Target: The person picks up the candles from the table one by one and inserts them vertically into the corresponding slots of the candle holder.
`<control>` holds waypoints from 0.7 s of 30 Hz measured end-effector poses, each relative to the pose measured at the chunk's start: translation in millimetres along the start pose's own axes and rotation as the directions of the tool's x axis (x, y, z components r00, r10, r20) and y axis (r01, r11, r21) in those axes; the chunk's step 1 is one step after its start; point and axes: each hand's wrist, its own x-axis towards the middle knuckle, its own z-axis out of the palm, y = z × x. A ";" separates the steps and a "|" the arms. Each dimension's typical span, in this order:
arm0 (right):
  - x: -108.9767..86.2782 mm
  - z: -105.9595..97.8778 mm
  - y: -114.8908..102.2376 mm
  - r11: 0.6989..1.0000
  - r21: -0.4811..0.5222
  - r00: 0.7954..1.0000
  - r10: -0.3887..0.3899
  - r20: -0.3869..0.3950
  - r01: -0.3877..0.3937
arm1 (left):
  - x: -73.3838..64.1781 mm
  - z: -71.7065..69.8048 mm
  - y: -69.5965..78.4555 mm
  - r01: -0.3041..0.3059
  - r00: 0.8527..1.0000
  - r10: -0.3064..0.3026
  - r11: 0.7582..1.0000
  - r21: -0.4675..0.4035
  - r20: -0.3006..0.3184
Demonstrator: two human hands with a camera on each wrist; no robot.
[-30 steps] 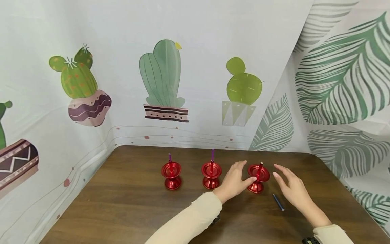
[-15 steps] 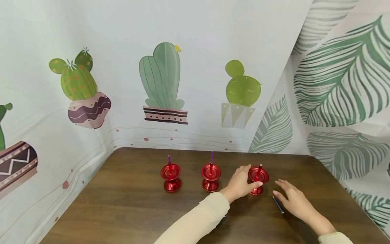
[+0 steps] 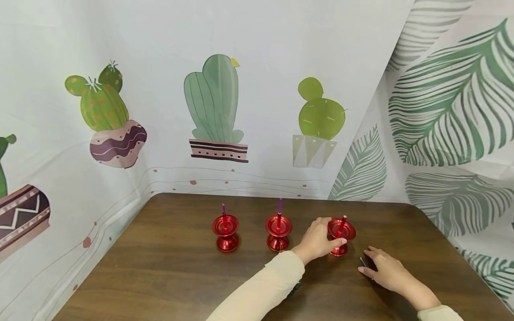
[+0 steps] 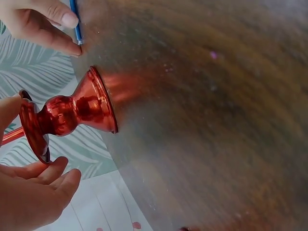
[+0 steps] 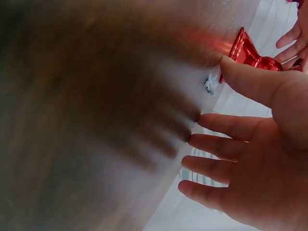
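Observation:
My left hand (image 3: 319, 240) grips the dish rim of the rightmost red metal candle holder (image 3: 338, 249). In the left wrist view, the thumb is at one side of that rim and the fingers at the other. The holder stands upright on the table, with a bare red tube rising from its dish. My right hand (image 3: 387, 269) is low over a slim blue candle (image 4: 75, 21), fingers and thumb spread to either side of it. The right wrist view shows those fingers (image 5: 216, 144) extended, with the candle's pale tip (image 5: 211, 84) in the gap beside the thumb.
Two more red candle holders stand to the left, one with a short purple candle (image 3: 223, 208), the other with a taller purple candle (image 3: 280, 206). The brown wooden table (image 3: 160, 263) ends at a printed cloth backdrop (image 3: 265, 111) with cacti and leaves.
My left hand has moved right and taken hold of the rightmost holder's rim. My right hand has come down from beside that holder to the blue candle, which it now partly covers.

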 end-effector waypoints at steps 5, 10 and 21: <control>-0.5 -1.6 -3.8 1.000 0.014 1.000 -0.016 -0.017 0.016 | -0.1 -0.6 1.0 -0.001 1.000 0.001 1.000 0.008 0.003; 0.7 -3.2 -6.0 0.999 0.030 0.996 -0.010 -0.084 0.013 | -0.1 0.4 0.1 0.001 1.000 -0.001 1.000 0.021 -0.007; 1.6 -2.3 -10.4 1.000 0.030 0.991 0.004 -0.133 0.000 | -0.5 0.0 1.1 -0.011 1.000 0.012 0.999 0.042 -0.017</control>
